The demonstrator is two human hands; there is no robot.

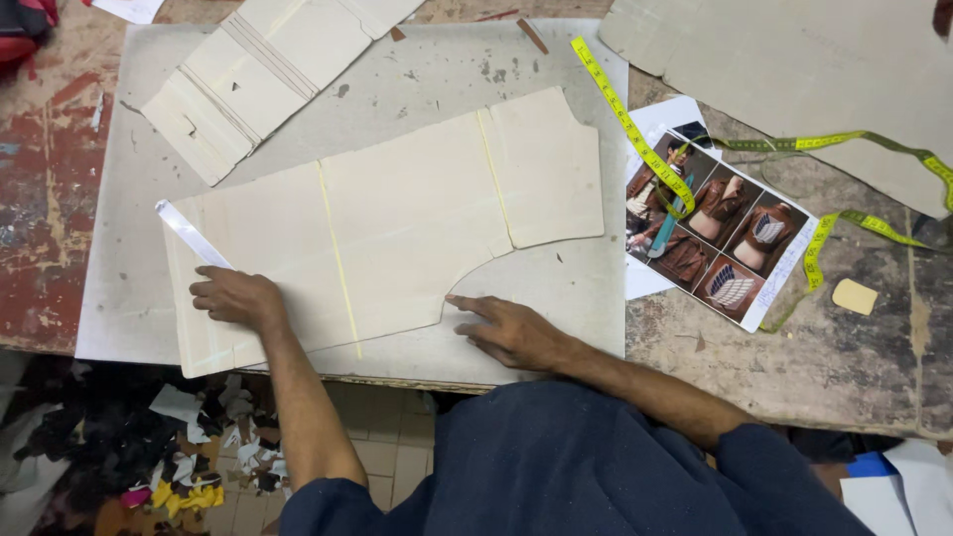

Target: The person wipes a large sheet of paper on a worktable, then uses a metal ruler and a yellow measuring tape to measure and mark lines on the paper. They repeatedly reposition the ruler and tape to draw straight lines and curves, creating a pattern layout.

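Observation:
A cream card pattern piece (397, 218) with a curved cut-out lies flat on a large grey sheet (437, 69). My left hand (233, 296) rests palm down on the pattern's left end, fingers apart, just below a clear plastic ruler (189, 230) lying at that edge. My right hand (506, 328) presses flat on the grey sheet at the pattern's lower curved edge, index finger touching it. Neither hand holds anything.
A second folded card pattern (258, 69) lies at the top left. A yellow measuring tape (645, 149) trails over a printed photo sheet of jackets (730, 238) to the right. A tan chalk piece (854, 296) and another big card (794, 69) lie further right. Scraps litter the floor (189, 447).

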